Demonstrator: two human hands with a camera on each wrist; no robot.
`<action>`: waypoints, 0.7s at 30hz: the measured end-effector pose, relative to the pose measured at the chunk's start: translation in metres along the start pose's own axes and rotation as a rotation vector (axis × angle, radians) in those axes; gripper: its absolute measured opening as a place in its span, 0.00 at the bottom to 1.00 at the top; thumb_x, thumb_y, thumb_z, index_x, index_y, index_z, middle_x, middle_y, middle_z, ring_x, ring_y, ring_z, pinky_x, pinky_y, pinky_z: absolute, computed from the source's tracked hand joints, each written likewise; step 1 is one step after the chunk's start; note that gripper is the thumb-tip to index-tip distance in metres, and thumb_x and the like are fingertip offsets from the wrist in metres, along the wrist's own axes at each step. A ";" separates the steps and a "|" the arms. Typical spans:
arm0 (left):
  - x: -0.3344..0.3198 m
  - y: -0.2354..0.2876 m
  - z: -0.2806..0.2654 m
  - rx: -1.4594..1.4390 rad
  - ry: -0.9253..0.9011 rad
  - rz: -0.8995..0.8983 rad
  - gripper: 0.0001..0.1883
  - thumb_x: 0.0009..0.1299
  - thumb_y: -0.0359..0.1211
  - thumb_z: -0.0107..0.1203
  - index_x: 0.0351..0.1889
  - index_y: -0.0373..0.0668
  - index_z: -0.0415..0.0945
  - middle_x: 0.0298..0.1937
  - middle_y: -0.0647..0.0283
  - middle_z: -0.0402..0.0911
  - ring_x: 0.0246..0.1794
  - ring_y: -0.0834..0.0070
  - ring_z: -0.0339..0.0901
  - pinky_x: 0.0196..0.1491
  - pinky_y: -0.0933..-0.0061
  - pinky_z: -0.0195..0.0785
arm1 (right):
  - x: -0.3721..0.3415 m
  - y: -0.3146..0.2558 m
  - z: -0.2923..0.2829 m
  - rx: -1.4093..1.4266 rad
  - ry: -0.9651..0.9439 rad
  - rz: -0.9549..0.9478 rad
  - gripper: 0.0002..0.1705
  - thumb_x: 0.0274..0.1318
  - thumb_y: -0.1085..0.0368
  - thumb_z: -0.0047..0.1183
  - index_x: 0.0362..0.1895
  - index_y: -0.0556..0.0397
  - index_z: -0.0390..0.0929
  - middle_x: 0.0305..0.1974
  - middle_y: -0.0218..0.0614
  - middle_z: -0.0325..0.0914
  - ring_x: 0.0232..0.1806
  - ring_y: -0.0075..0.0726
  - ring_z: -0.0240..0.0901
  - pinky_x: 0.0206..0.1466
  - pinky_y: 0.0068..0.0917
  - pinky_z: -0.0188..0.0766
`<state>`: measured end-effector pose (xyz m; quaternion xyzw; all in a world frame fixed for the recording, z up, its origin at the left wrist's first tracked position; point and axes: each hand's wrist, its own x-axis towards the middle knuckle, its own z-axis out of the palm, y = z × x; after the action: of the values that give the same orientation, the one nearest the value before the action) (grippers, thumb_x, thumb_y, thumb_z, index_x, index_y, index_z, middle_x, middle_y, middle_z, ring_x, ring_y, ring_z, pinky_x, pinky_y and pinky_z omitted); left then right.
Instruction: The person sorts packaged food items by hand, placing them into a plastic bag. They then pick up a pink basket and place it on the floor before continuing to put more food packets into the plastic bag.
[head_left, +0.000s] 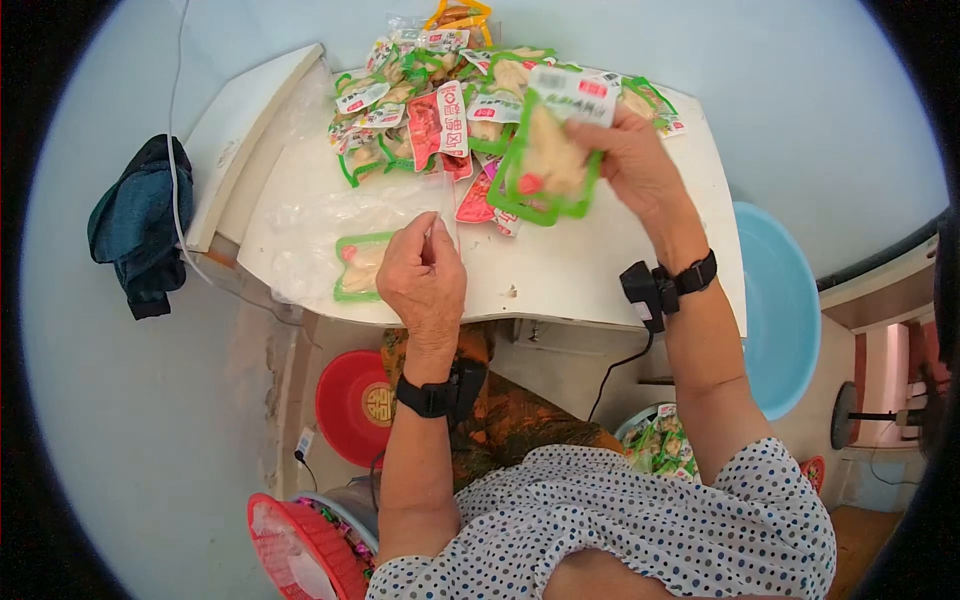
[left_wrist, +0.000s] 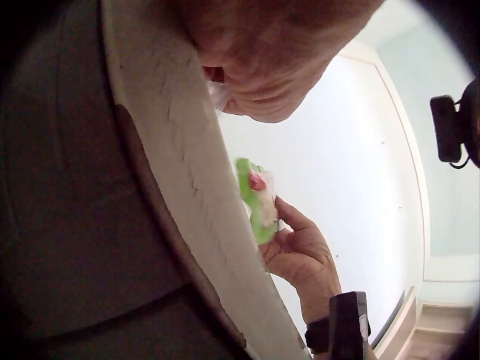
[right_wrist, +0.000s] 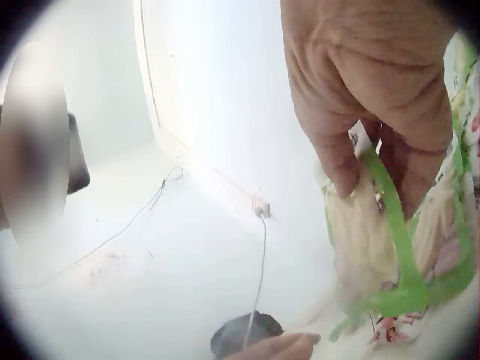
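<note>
Lots of packs (head_left: 398,92) heaped at the back, partly hidden behind the held pack (head_left: 558,155). Pinched by the right hand (head_left: 636,160), up over the white table (head_left: 585,275). Bit of clear plastic (left_wrist: 218,96) pinched in the left hand (head_left: 425,275), next to a flat pack (head_left: 360,265). Blue tub (head_left: 778,310) at right, red bowl (head_left: 337,412) below, dark cloth (head_left: 140,225) by the blue wall (head_left: 90,390).

Green-edged packet (head_left: 553,150), dotted white shirt (head_left: 610,510)

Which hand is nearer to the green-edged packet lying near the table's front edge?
Left hand: close beside that packet, partly hiding it in the head view. Right hand: farther off to the right, holding another packet.
</note>
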<state>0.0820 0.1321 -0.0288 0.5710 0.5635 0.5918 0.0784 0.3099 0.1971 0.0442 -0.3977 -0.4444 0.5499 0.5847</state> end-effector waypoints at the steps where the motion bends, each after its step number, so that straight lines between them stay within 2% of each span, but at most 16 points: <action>1: 0.000 0.001 0.000 0.005 -0.001 -0.004 0.08 0.67 0.26 0.60 0.41 0.32 0.82 0.29 0.61 0.82 0.24 0.82 0.72 0.30 0.78 0.67 | -0.006 0.005 0.009 -0.073 0.012 0.040 0.18 0.49 0.67 0.65 0.47 0.55 0.81 0.39 0.33 0.83 0.34 0.25 0.80 0.33 0.24 0.77; 4: -0.001 -0.003 0.002 -0.012 0.006 -0.005 0.08 0.67 0.26 0.60 0.42 0.32 0.82 0.29 0.62 0.82 0.24 0.83 0.71 0.30 0.78 0.67 | -0.010 0.008 0.014 -0.456 -0.080 0.068 0.19 0.48 0.64 0.65 0.46 0.55 0.81 0.35 0.30 0.82 0.31 0.23 0.77 0.30 0.24 0.75; 5: -0.001 -0.004 0.002 -0.017 0.008 -0.001 0.08 0.67 0.26 0.60 0.42 0.32 0.82 0.29 0.62 0.82 0.24 0.83 0.71 0.30 0.78 0.67 | -0.012 0.003 0.017 -0.576 -0.055 0.036 0.18 0.47 0.61 0.64 0.42 0.56 0.82 0.30 0.28 0.80 0.26 0.21 0.74 0.27 0.21 0.72; 8: -0.001 -0.003 0.000 -0.022 0.006 0.000 0.08 0.67 0.26 0.60 0.42 0.32 0.82 0.28 0.63 0.81 0.23 0.83 0.71 0.29 0.79 0.67 | -0.012 -0.010 0.004 -0.577 -0.156 0.032 0.15 0.49 0.60 0.62 0.39 0.57 0.83 0.28 0.30 0.80 0.24 0.20 0.74 0.23 0.19 0.70; 11: -0.001 -0.002 0.001 -0.001 0.001 0.001 0.08 0.67 0.26 0.60 0.41 0.33 0.82 0.27 0.64 0.80 0.23 0.83 0.71 0.29 0.79 0.66 | -0.013 -0.025 -0.002 -0.621 -0.189 0.185 0.13 0.50 0.58 0.62 0.32 0.55 0.82 0.27 0.28 0.81 0.24 0.17 0.74 0.24 0.20 0.70; 14: -0.001 -0.002 0.001 0.021 0.012 0.022 0.08 0.66 0.26 0.60 0.41 0.33 0.83 0.27 0.64 0.80 0.23 0.83 0.70 0.29 0.79 0.66 | -0.020 -0.034 0.004 -0.621 -0.222 0.264 0.13 0.51 0.58 0.61 0.30 0.56 0.82 0.24 0.28 0.79 0.22 0.18 0.73 0.23 0.19 0.69; 17: -0.001 -0.004 0.002 0.029 0.029 0.043 0.08 0.66 0.26 0.60 0.41 0.34 0.83 0.28 0.63 0.80 0.22 0.82 0.70 0.28 0.78 0.66 | -0.018 -0.030 0.001 -0.640 -0.246 0.221 0.15 0.52 0.60 0.59 0.36 0.61 0.83 0.30 0.34 0.82 0.25 0.22 0.78 0.23 0.19 0.75; 21: -0.001 0.001 0.001 0.012 0.042 0.045 0.08 0.66 0.25 0.60 0.41 0.34 0.83 0.29 0.63 0.81 0.22 0.81 0.70 0.28 0.78 0.66 | -0.014 -0.021 -0.006 -0.423 -0.351 0.188 0.14 0.54 0.66 0.57 0.41 0.63 0.82 0.32 0.35 0.82 0.28 0.25 0.80 0.29 0.23 0.80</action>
<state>0.0830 0.1318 -0.0289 0.5712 0.5557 0.6021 0.0499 0.3215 0.1814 0.0611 -0.4489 -0.6048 0.5575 0.3493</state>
